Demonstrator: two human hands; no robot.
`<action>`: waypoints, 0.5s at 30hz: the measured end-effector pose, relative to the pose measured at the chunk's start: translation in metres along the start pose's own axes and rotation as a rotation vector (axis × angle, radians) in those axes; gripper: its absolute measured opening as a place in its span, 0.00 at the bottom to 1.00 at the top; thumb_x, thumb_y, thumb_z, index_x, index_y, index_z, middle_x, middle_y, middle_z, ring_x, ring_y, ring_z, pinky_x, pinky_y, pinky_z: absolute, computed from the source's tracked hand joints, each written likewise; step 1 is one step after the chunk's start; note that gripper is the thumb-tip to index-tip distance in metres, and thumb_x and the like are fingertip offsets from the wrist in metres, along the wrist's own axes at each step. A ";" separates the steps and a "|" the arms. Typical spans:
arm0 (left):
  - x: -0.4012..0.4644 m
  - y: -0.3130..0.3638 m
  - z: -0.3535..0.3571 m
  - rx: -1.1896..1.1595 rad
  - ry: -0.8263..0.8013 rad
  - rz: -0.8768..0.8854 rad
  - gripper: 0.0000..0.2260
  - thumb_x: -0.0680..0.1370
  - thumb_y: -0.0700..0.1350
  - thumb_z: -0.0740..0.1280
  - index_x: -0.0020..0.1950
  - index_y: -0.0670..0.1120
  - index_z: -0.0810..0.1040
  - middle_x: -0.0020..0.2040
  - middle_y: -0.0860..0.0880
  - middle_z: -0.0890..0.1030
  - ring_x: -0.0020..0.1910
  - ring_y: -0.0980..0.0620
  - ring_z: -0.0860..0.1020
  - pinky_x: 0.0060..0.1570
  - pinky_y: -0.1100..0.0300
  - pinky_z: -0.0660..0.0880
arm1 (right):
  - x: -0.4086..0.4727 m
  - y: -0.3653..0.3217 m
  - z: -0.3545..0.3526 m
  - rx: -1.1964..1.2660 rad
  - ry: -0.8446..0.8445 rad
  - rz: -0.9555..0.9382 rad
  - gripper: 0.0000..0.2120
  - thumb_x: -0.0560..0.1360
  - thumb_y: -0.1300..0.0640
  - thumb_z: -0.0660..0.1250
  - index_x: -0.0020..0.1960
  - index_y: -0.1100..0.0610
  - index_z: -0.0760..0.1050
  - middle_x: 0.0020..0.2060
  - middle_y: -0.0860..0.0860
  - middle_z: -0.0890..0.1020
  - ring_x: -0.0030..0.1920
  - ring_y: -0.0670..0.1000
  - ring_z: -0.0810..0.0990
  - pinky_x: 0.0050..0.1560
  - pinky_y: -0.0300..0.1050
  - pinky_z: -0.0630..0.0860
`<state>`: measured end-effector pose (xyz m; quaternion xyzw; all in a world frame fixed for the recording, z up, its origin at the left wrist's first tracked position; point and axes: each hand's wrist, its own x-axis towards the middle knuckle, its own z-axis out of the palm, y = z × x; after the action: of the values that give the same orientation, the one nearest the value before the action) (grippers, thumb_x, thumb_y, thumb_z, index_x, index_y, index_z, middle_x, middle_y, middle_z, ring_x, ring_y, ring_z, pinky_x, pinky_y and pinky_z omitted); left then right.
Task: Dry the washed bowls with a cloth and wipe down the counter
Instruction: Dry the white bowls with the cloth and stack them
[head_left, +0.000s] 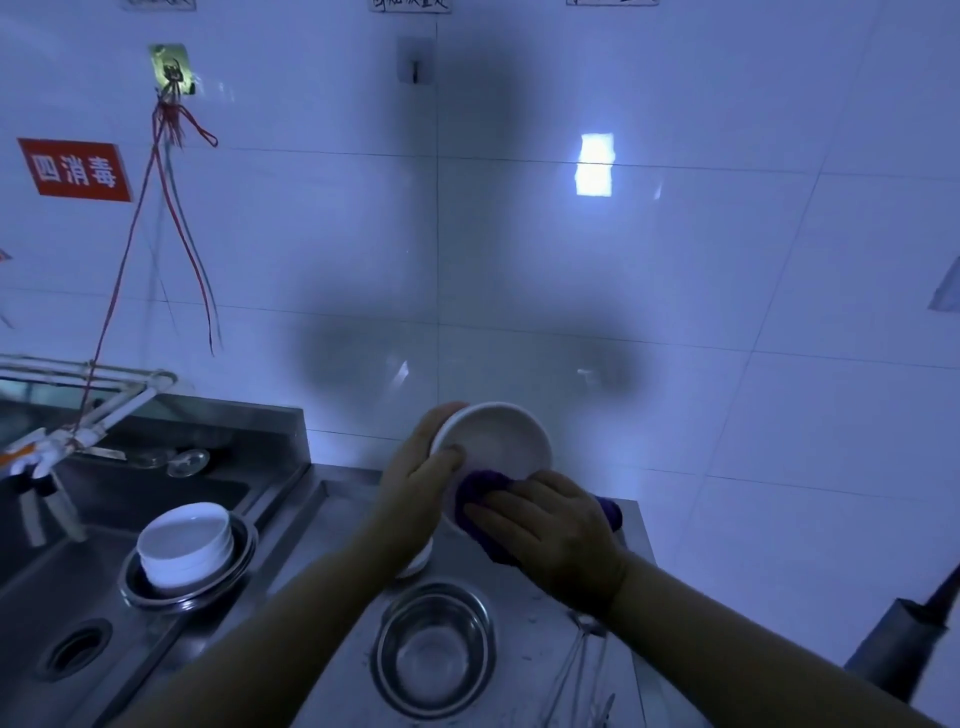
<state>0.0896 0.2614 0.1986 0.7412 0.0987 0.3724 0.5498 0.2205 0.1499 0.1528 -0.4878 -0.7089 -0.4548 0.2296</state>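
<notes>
The left hand (421, 480) held the white bowl (493, 441) tilted in its grip, so the right hand (550, 535) could press the purple cloth (478, 493) inside.

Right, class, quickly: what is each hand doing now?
Left hand: grips the white bowl by its rim.
Right hand: presses the purple cloth against it.

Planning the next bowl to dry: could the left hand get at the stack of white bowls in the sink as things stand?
Probably not yet: the left hand grips the white bowl being wiped. The stack of white bowls itself sits uncovered.
</notes>
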 end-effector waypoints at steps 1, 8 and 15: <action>0.003 0.001 -0.004 0.046 -0.067 -0.031 0.14 0.70 0.45 0.59 0.52 0.58 0.74 0.49 0.55 0.78 0.41 0.67 0.75 0.37 0.74 0.74 | -0.003 0.008 -0.002 0.006 -0.034 -0.085 0.06 0.75 0.57 0.70 0.50 0.57 0.82 0.46 0.52 0.85 0.43 0.50 0.83 0.44 0.46 0.79; 0.014 0.005 -0.022 0.084 -0.247 -0.277 0.16 0.67 0.47 0.63 0.53 0.57 0.77 0.50 0.51 0.79 0.45 0.54 0.77 0.38 0.63 0.75 | -0.004 0.021 -0.005 0.013 -0.125 -0.193 0.05 0.76 0.60 0.69 0.49 0.58 0.83 0.45 0.54 0.84 0.42 0.52 0.81 0.47 0.47 0.78; -0.003 -0.016 0.013 -0.053 0.201 -0.039 0.15 0.80 0.38 0.57 0.64 0.53 0.68 0.55 0.57 0.73 0.47 0.67 0.74 0.43 0.71 0.76 | 0.011 -0.027 0.022 0.071 0.044 0.338 0.13 0.77 0.51 0.67 0.58 0.56 0.76 0.50 0.53 0.84 0.48 0.50 0.82 0.53 0.44 0.77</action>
<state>0.1004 0.2558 0.1811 0.6833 0.1581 0.4365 0.5635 0.1944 0.1716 0.1392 -0.5818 -0.6271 -0.3948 0.3353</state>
